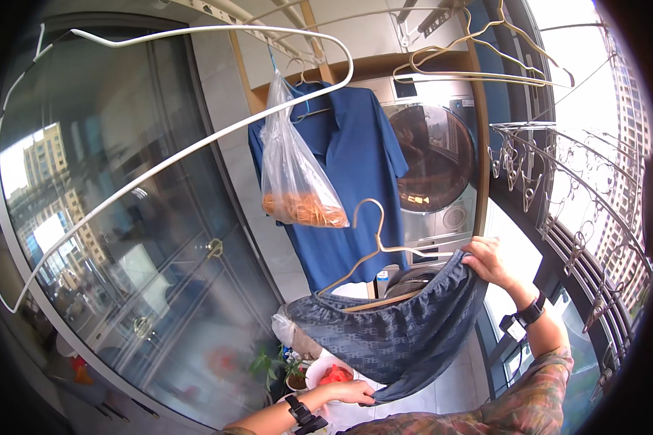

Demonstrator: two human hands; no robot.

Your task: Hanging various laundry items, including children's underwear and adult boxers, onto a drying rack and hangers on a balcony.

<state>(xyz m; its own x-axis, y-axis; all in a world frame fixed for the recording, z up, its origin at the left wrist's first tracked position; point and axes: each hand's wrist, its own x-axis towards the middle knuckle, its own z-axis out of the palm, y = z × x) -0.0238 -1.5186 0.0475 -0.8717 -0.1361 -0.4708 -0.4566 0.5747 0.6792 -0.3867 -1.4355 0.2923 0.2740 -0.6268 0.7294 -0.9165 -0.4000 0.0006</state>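
Note:
Dark grey-blue patterned shorts (384,337) with a gathered elastic waistband hang spread out in front of me. Inside the waistband sits a gold hanger (378,248), its hook pointing up and its bottom bar crossing the waist opening. My right hand (490,262) is closed on the right end of the waistband, beside the hanger's tip. Lower down, my left hand (352,392) pinches the bottom edge of the shorts. Both wrists wear black bands. The hanger's hook touches no rail.
A blue shirt (366,159) and a clear bag of orange-brown stuff (305,206) hang ahead. A large white hanger (196,138) crosses the upper left. Gold hangers (479,72) and a clip rack (559,145) hang at right. Behind is a washer-type machine (432,159); below, a plant (268,366).

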